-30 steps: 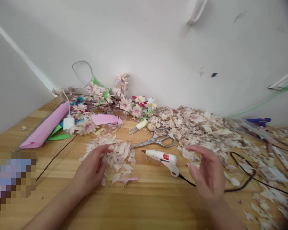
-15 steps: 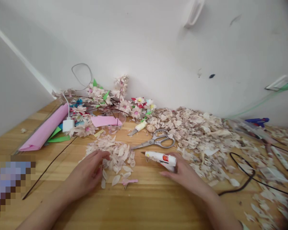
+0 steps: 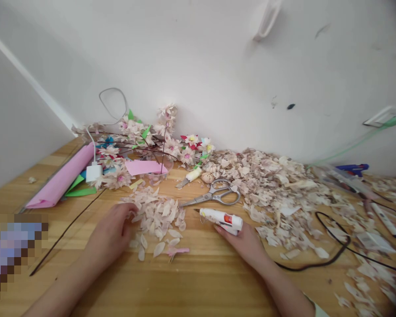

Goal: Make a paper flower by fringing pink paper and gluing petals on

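**Wooden tabletop, petals everywhere**

Reading the light wooden tabletop (image 3: 191, 286) from my station: loose pale petals (image 3: 155, 218) in a small pile at centre, a larger heap (image 3: 270, 189) to the right. Steel scissors (image 3: 214, 196) lie flat just beside a white hot glue gun (image 3: 221, 219), black cord (image 3: 317, 266) running off right. Craft knife (image 3: 188, 177) near the scissors. Pink paper (image 3: 61, 178) lies far left.

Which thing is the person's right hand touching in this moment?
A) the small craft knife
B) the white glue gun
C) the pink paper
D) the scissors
B. The right hand is wrapped around the lower part of the white glue gun, while the scissors lie apart from it.
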{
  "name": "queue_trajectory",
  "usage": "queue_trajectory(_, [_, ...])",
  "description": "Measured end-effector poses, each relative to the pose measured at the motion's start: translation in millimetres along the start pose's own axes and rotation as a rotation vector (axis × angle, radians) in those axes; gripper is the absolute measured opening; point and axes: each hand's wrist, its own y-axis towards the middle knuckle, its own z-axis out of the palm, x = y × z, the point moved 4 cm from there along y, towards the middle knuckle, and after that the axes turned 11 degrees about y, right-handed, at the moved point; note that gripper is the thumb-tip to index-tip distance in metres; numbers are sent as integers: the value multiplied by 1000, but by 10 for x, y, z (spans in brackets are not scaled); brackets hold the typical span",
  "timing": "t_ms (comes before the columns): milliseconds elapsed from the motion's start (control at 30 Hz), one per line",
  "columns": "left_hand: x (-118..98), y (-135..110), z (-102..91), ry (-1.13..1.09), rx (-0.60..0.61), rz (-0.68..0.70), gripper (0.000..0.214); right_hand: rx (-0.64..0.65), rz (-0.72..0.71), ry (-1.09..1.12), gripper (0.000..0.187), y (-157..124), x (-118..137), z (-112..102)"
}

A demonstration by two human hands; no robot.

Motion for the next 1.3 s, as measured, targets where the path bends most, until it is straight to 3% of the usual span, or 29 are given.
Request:
queue_trajectory(67, [39,17,-26,14,-14,-52,28,-2,-2,1,36,7,-17,6])
queue_trajectory(200, [-10,29,8,5,28,4,15,-7,11,-1,38,14,-56,9])
queue_trajectory(400, [-9,28,107,23,82,-26,18,5,7,4,36,10,-34,13])
queue_trajectory(700, [53,22,66,25,122,-115,29,-3,15,-6,38,7,-52,17])
queue_trajectory(900, [117,27,67,-75,168,-161,21,-8,9,-12,37,-2,-22,7])
queue_trajectory(1300, [79,48,32,-109,76,-141,11,-2,-7,-7,36,6,-26,11])
